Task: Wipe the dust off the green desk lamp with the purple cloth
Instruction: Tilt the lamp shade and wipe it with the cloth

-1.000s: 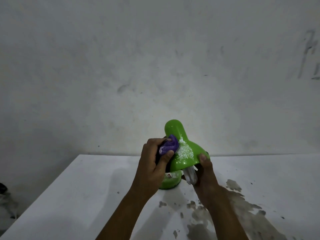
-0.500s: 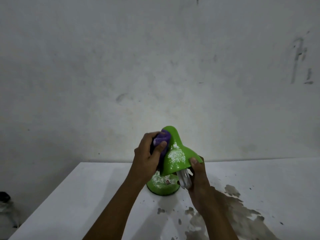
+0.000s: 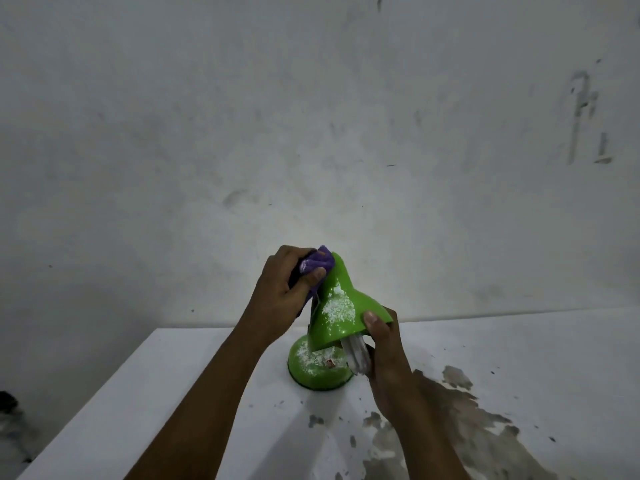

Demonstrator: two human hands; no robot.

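Since a second ago your left hand (image 3: 284, 292) has carried the cloth (image 3: 318, 264) up the shade, from beside the dust patch to the narrow top. You grip the bunched purple cloth with curled fingers and thumb, and it presses against the left side of the lamp (image 3: 341, 306) near its tip. White dust (image 3: 337, 308) lies on the near face of the shade (more of it speckles the round base (image 3: 317, 367) below). The lamp stands on the white table (image 3: 173, 393), toward its far edge, with the shade tilted down to the right. A white bulb (image 3: 356, 355) pokes out beneath the shade. Your right hand (image 3: 386, 358) grips the shade's lower rim, thumb on top. Dark stains (image 3: 460, 410) mark the table on the near right.
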